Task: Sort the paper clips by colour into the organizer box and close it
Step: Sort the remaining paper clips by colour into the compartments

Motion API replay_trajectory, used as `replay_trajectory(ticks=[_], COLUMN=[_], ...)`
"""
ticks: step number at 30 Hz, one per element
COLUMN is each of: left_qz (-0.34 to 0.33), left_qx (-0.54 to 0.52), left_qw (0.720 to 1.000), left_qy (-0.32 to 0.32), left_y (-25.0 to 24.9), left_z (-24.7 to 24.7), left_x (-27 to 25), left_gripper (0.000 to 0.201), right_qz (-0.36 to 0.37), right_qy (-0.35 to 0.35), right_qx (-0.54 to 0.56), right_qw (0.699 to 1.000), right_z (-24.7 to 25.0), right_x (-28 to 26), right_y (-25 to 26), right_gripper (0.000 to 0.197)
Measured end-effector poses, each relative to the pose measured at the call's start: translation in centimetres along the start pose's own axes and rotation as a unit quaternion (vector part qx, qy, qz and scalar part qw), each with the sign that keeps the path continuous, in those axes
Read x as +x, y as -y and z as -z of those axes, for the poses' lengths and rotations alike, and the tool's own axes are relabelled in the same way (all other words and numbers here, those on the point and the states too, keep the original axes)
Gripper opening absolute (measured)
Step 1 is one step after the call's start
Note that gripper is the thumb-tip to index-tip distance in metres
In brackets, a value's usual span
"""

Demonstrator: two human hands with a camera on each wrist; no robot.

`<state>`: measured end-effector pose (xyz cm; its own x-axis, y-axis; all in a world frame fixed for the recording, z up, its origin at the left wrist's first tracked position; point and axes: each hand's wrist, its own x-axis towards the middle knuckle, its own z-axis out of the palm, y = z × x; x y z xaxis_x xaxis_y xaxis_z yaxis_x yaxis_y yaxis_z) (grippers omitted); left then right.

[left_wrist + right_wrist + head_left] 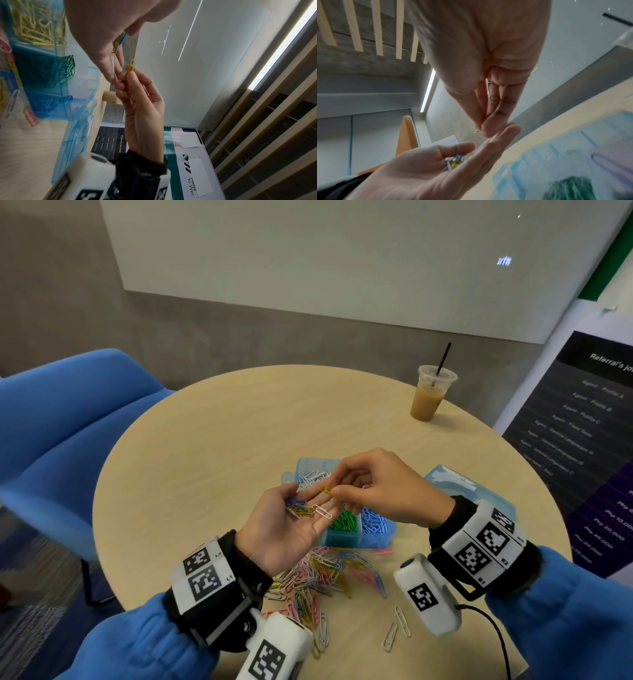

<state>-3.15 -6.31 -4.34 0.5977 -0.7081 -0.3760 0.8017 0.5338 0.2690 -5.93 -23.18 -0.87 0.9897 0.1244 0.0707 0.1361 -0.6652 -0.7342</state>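
Yellow wire shows between the thumb and forefinger of the right hand [387, 491] — one yellow clip [327, 490] pinched above the organizer box [376, 534], just beside the fingertips of the left hand [291, 525]. That left hand lies palm up, fingers relaxed and nearly flat, cradling a small mixed bunch of clips [301, 508] with a white clip [322, 511] lying out on its fingers. Slips look likeliest here: the pinch catches only one end of the thin wire, so the clip could twist free and drop into the green compartment [342, 523] or the light-blue compartment [373, 522] right below, mixing colours. Tilting the flat left palm would likely spill its bunch into the box too. From the left wrist view the yellow compartment [34, 24] sits at the box's left end, so the clip must cross over other bins to reach it. On the table [205, 440] nearer the person lies the unsorted pile [322, 577]; the open lid [469, 487] lies to the right — a sleeve could sweep either. An iced coffee cup [431, 395] stands well apart.
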Motion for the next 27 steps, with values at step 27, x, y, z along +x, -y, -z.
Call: replay_trajectory(ticks=[27], left_qz=[-0.084], left_qx=[-0.008], left_qw=[0.996], left_qy=[0.01], left_y=[-2.2], left_z=[-0.7], left_x=[-1.0], left_gripper=[0.062], right_qz=[0.12], right_qy=[-0.074], right_qx=[-0.124], right_qw=[0.982], right_z=[-3.0], right_x=[1.6], right_y=[1.8], right_gripper=[0.01])
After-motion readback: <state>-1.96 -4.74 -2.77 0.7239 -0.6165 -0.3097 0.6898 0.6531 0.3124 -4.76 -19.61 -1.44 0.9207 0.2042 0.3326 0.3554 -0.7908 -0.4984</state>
